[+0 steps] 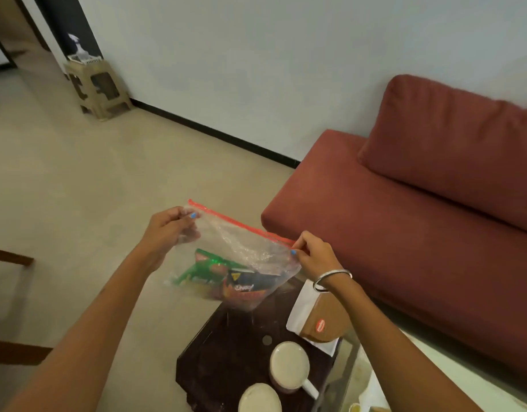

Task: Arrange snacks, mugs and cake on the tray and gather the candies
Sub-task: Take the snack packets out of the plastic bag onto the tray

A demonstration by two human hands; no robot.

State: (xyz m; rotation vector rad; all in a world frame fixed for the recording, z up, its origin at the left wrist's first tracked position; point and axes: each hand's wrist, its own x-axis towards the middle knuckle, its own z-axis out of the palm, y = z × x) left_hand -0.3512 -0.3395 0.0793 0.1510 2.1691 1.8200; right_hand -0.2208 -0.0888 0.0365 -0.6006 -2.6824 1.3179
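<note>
I hold a clear zip bag [244, 248] with a red seal strip in the air above the dark tray [226, 352]. My left hand [170, 230] pinches its upper left corner and my right hand [312, 257] pinches the right end of the seal. Inside the bag lie a green snack packet [202, 269] and a dark orange one [244, 289]. On the tray stand two white mugs [289, 367] [259, 398] and a brown wedge-shaped cake box [321, 319] on white paper.
The tray sits on a glass table [354, 361] next to a red sofa [405, 218]. A beige plastic stool [97, 87] stands by the wall at the back left. Dark wooden furniture edges [9, 257] jut in from the left over bare floor.
</note>
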